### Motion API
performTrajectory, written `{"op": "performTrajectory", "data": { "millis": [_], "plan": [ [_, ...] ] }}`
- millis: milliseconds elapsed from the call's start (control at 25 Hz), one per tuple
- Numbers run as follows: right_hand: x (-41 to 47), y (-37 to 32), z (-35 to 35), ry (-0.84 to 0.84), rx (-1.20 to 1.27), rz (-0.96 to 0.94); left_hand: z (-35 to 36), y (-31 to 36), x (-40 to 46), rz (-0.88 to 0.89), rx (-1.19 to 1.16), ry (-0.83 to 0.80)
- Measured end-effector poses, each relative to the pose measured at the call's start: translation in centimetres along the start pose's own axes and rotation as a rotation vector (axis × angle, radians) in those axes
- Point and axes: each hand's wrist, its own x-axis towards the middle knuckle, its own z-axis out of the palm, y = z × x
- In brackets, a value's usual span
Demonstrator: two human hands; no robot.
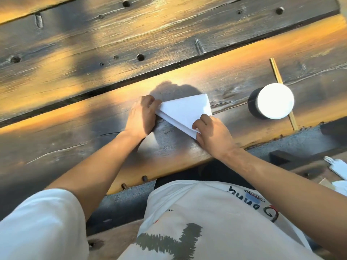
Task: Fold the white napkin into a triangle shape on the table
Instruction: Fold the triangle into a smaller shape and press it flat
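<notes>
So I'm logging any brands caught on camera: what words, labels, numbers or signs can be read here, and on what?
"FREEBIVIR", uncertain, seen upside down: small print on the person's white shirt, near the red swirl.
Large dark letters above it, upside down: not readable.
Tiny dark print further left on the shirt: too small to read.
White napkin, table and white-topped dark container: no text.

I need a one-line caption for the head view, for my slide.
Both hands, left hand and right hand, hold a white napkin folded into a triangle on the wooden table.
</notes>
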Motion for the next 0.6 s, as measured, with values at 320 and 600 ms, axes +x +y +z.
{"op": "performTrajectory", "data": {
  "millis": [320, 600],
  "plan": [
    [-1.1, 0.4, 1.7, 0.0, 0.005, -0.001, 0.5, -2.6, 1.3, 0.335, 0.096, -0.138],
    [-1.8, 0.0, 3.6, -0.07, -0.023, 0.044, 0.2, -3.0, 1.9, 0.345, 0.099, -0.145]
  ]
}}
